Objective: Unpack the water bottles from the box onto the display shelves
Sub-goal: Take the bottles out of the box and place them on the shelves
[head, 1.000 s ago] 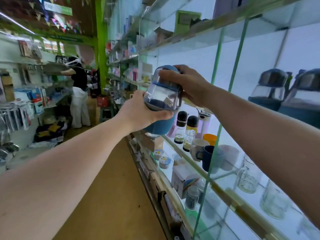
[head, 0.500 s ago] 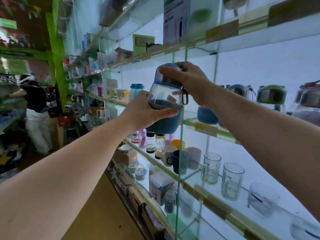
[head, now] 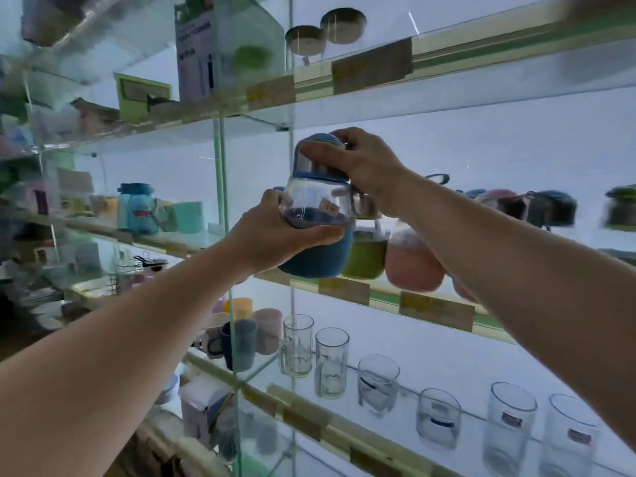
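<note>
I hold a squat blue water bottle (head: 315, 215) with a clear middle, blue sleeve and blue cap at the front edge of the middle glass shelf (head: 433, 306). My left hand (head: 275, 235) grips its body from the left and below. My right hand (head: 358, 163) grips the cap from the right. Behind it on the same shelf stand a green bottle (head: 364, 258) and a pink bottle (head: 409, 266), partly hidden by my right forearm. The box is not in view.
More dark-lidded bottles (head: 547, 204) stand further right on that shelf. Drinking glasses (head: 330, 363) line the shelf below, with mugs (head: 237, 342) to their left. A vertical glass divider (head: 223, 201) stands just left of the bottle. Steel tins (head: 340, 27) sit on the shelf above.
My view has swung right toward the shelves and the aisle is out of sight. Both hands have kept their hold and brought the blue bottle up to the middle shelf's edge.
</note>
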